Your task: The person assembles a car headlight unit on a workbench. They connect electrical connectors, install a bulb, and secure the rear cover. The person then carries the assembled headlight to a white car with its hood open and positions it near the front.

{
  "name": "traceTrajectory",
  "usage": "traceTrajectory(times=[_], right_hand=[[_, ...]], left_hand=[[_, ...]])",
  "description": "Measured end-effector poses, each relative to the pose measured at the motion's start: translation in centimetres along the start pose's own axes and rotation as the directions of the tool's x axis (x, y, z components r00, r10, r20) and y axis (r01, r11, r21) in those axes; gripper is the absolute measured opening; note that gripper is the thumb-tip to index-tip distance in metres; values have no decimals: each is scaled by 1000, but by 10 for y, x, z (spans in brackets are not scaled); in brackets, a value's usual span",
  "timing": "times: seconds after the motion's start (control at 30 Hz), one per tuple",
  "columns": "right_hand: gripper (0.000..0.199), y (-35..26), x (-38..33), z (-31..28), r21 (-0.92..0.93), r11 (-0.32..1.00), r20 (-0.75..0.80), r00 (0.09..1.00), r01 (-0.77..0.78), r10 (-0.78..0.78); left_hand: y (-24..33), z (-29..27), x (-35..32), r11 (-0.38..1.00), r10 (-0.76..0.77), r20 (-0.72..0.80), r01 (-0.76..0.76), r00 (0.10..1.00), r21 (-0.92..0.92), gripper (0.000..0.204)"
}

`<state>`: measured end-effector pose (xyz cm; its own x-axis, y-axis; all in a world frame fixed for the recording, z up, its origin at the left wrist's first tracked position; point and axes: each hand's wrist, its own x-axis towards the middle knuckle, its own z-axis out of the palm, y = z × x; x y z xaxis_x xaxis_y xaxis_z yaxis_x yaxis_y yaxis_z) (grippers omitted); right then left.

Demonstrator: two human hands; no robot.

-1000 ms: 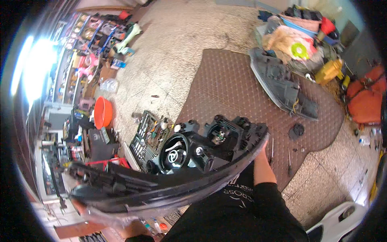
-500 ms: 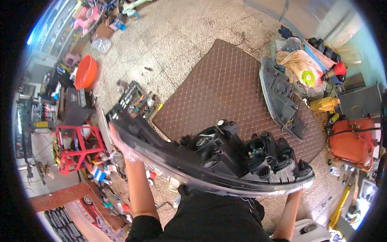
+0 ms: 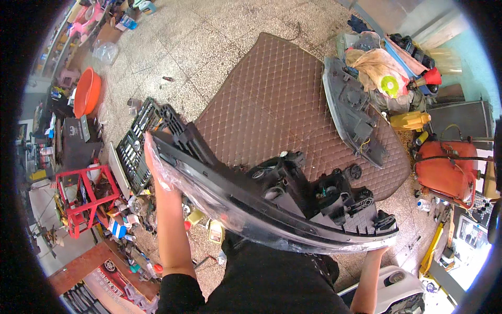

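Observation:
Held across in front of my body is a large black car headlight [image 3: 225,186], its housing and sockets facing up and away from me. Clear plastic film clings to its near, lens-side edge. My left hand [image 3: 152,159] grips the raised left end, with fingers partly hidden behind it. Under the lower right end sits my right hand [image 3: 377,252], mostly covered by the lamp. Beyond the headlight, a brown quilted mat [image 3: 261,94] lies on the floor. A second headlight [image 3: 351,102] rests on the mat's right side.
An open socket set case [image 3: 137,138] lies beyond my left hand. Further left are a red metal frame [image 3: 89,196] and an orange basin [image 3: 87,93]. At right stand a cloth pile [image 3: 379,68], a yellow jug [image 3: 410,121] and a red tank [image 3: 447,165]. A white bumper [image 3: 379,288] is near my right forearm.
The headlight has tilted, its left end higher. Both hands keep their hold. The surroundings have shifted left and up in view, and more of the socket set case shows.

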<state>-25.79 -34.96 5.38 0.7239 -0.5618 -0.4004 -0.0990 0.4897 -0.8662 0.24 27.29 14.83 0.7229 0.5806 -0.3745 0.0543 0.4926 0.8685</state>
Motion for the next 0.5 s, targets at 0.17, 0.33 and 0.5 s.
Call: traceTrajectory(times=[0.17,0.33,0.5], right_hand=[[72,15,3,-10,-37,995,43,994,-96,98],[64,83,57,-7,97,945,-126,938,-311,322],[59,223,116,53,209,891,-171,882,-402,439]], left_hand=[[-11,-4,-5,998,31,-42,-29,999,56,47],[14,3,-26,949,315,-252,-297,915,110,65],[72,6,-66,884,445,-28,-434,895,177,68]])
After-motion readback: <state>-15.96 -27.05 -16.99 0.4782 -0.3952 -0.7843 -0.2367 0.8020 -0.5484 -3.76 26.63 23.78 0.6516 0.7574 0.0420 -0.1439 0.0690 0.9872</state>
